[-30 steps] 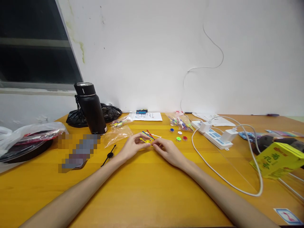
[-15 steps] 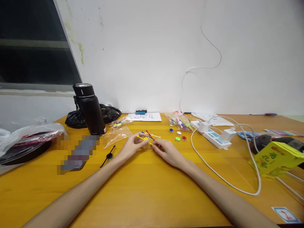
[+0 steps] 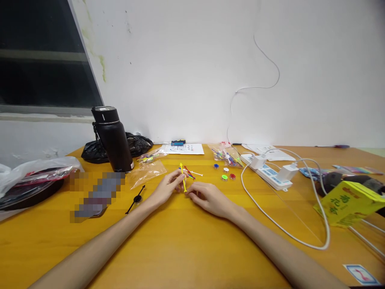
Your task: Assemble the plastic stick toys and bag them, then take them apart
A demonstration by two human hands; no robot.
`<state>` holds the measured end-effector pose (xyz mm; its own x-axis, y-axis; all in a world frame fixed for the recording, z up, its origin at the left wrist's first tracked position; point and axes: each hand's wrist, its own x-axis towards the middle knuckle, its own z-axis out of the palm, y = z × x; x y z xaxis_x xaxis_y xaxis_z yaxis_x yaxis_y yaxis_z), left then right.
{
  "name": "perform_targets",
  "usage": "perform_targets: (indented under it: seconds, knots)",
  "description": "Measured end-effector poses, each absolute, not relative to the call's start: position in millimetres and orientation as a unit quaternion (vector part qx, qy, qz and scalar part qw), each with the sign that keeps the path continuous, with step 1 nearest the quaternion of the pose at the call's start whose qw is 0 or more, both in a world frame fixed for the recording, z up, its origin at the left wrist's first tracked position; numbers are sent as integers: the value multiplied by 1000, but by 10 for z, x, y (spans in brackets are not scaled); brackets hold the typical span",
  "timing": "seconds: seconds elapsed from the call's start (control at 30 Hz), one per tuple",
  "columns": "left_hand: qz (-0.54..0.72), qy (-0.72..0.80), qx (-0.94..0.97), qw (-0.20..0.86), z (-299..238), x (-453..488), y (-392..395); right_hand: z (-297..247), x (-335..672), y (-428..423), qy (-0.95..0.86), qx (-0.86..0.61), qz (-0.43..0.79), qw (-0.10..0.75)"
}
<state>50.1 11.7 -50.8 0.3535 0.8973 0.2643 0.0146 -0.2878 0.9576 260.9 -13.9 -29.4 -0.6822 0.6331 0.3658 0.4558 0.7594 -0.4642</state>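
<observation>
Orange bench (image 3: 186,241) across the whole lower frame, both forearms reaching in from the bottom edge toward the centre. Black flask (image 3: 112,138) upright at left of centre; white power strip (image 3: 270,170) with cable at right of centre; yellow box (image 3: 349,202) at far right. Clear bag of coloured pieces (image 3: 228,154) above centre, still holding many parts. Left hand (image 3: 165,188) at centre, grip closed by fingertips on a yellow stick (image 3: 183,176), held nearly upright above the bench. Right hand (image 3: 207,198) just beside it, fingers curled low at the stick's bottom end; whether pinching it or only touching, cannot tell. Loose coloured sticks (image 3: 189,172) right behind the hands, four small round discs (image 3: 224,172) to the right, all lying separate. Judged early: one stick in hand, nothing visibly joined yet, most pieces unused.
</observation>
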Motion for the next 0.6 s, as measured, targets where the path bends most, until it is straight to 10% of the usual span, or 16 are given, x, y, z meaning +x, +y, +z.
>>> perform_targets:
  seconds: [0.6]
  knots:
    - [348,424,747,376,-179,319,-56,-433,2666,-46,-867,-339,219,293]
